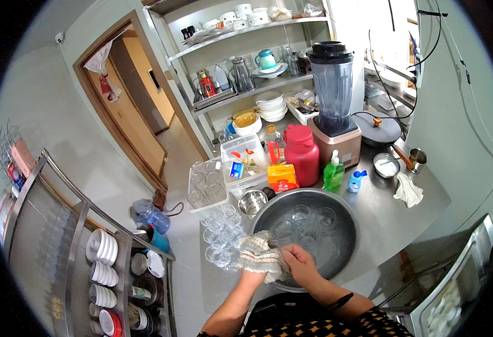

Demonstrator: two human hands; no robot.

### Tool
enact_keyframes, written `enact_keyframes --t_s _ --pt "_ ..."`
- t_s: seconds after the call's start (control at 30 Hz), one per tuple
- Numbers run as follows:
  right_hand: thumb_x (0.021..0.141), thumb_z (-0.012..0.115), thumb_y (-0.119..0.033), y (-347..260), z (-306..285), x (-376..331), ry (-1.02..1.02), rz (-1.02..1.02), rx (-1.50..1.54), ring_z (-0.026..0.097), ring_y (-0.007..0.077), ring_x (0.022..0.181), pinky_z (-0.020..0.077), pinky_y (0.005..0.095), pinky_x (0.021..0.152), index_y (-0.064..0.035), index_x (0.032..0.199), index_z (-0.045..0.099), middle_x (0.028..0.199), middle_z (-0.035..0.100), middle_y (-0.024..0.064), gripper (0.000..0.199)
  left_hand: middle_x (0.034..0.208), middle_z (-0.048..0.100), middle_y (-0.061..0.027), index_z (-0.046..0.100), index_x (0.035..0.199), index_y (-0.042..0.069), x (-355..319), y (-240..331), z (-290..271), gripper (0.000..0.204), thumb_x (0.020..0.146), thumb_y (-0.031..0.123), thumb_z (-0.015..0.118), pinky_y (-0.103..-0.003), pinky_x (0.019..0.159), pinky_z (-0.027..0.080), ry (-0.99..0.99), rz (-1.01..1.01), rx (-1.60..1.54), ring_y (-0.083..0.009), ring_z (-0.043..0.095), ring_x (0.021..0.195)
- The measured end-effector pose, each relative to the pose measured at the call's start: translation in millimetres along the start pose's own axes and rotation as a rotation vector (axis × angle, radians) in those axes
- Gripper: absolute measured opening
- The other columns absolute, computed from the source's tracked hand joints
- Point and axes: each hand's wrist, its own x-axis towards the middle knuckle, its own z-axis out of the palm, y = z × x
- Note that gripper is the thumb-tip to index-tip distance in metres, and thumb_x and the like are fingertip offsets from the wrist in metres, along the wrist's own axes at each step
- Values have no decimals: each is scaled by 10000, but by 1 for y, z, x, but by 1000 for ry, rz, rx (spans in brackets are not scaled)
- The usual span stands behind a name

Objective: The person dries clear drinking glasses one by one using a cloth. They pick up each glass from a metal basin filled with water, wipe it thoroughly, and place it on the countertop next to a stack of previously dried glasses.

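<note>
Both hands (274, 264) clutch a knitted cloth (258, 253) over the basin rim (269, 210).

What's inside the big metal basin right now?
The big metal basin holds water with several clear glasses submerged. The cloth and both hands cover its near rim, hiding anything beneath.

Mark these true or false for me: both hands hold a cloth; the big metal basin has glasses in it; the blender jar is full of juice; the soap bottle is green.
Both hands, the left hand and right hand, grip a cloth: true.
The metal basin has glasses lying in water: true.
The blender jar is full of juice: false, it looks empty.
The soap bottle is green: true.
The red jug lies on its side: false, it stands upright.
</note>
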Motion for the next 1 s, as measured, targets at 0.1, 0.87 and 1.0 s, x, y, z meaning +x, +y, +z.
enact_keyframes --t_s 0.1,0.87,1.0 --pt "828 500 -139 -7 -3 -4 -52 -110 -231 513 111 688 411 241 629 -22 841 549 745 559 48 128 943 555 -70 488 1067 36 -5 -8 1 291 802 155 515 -286 667 459 -18 -411 -603 -163 540 807" --pt "851 435 -261 -39 -8 -4 -302 -165 -672 529 367 675 412 404 599 -21 775 492 693 531 174 258 1171 456 -168 444 1155 37 1 11 -25 427 781 234 506 -353 938 316 -415 34 100 -311 421 1099" --pt "848 427 -291 -44 -12 0 -443 -306 -855 526 376 684 409 442 596 -32 743 470 696 535 182 283 1204 439 -162 433 1181 52 1 6 -26 430 801 247 485 -350 960 298 -490 6 -4 -314 396 1132"
